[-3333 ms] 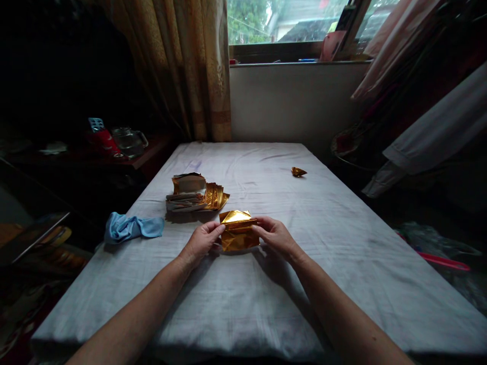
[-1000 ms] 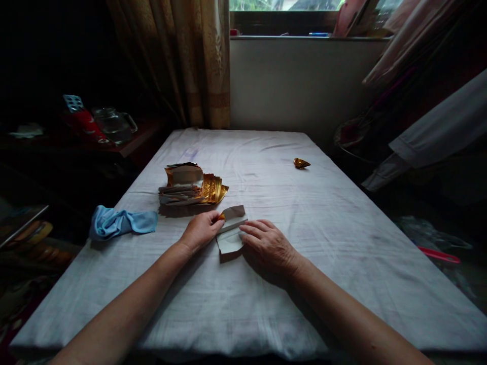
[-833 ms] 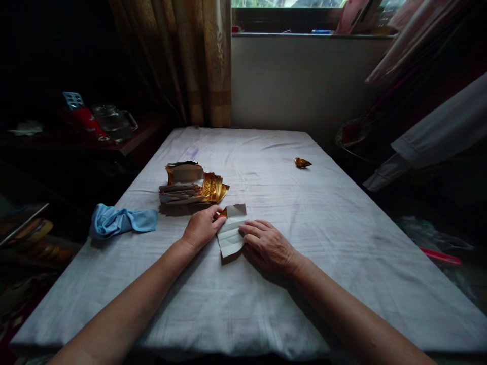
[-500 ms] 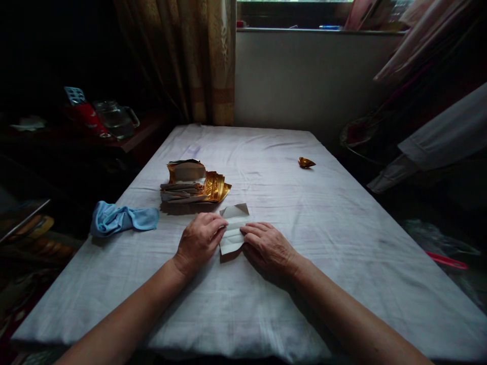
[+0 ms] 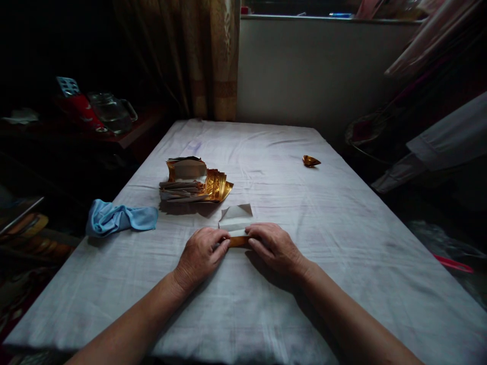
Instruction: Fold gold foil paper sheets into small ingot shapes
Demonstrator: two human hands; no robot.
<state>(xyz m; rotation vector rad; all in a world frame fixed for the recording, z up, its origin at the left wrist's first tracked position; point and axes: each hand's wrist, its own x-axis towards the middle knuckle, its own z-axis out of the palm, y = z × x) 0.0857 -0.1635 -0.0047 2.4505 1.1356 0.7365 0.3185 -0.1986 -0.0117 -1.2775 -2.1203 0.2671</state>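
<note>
A creased sheet of gold-backed paper (image 5: 236,217) lies before me, pale side up, its near edge folded over so a gold strip shows. My left hand (image 5: 202,255) pinches the left end of that fold between thumb and fingers. At the right end, my right hand (image 5: 274,247) grips the same fold, thumb below and fingers on top. Just beyond my left hand sits a stack of gold paper sheets (image 5: 218,186), curved and fanned out. Farther off to the right rests a small folded gold paper piece (image 5: 311,161), shaped like a little boat.
A blue cloth (image 5: 119,219) lies crumpled at the table's left edge. White cloth covers the table (image 5: 342,243). On a dark side table stands a glass jug (image 5: 112,112) beside a red object (image 5: 81,112). A curtain hangs behind; garments (image 5: 452,134) hang at the right.
The paper's near edge has been folded up, so its gold side now shows between my hands. Both hands have shifted slightly nearer to me. The view has tilted down a little.
</note>
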